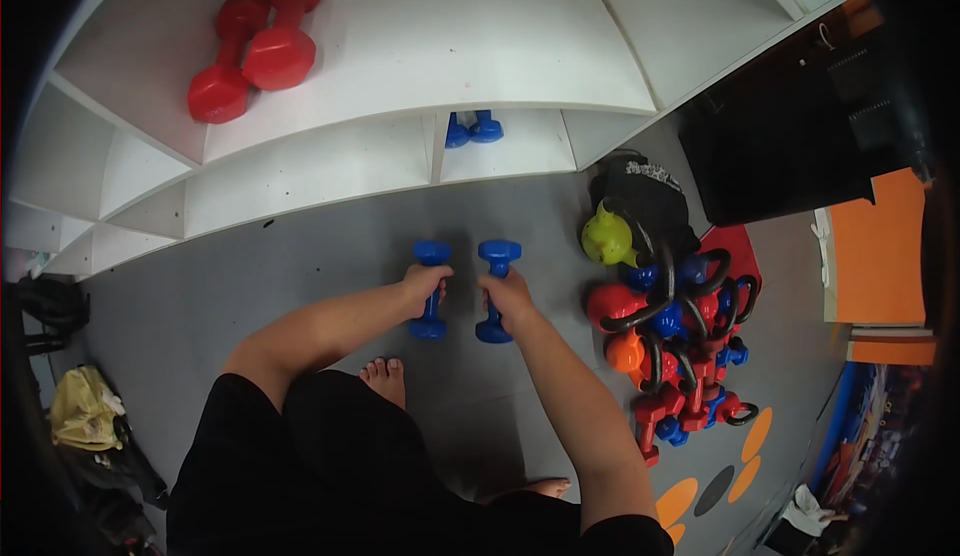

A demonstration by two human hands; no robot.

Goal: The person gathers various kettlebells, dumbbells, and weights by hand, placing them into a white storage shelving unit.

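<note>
In the head view, my left hand (426, 289) is wrapped round the handle of a blue dumbbell (430, 328). A matching blue dumbbell (494, 330) is gripped in my right hand (508, 297). The two dumbbells are side by side, a small gap between them, both pointing toward the shelf unit (330, 168). Grey floor shows beneath them. Inside a lower compartment ahead, two more blue dumbbells (486, 130) are partly hidden by the shelf board above. On the upper shelf at the left lie two red dumbbells (281, 59).
To my right, kettlebells and dumbbells crowd the floor, among them a yellow-green kettlebell (607, 237) and an orange kettlebell (625, 352). A black bag (650, 191) sits behind them. Far left is a yellow bag (85, 411). My bare foot (387, 381) is below my left hand.
</note>
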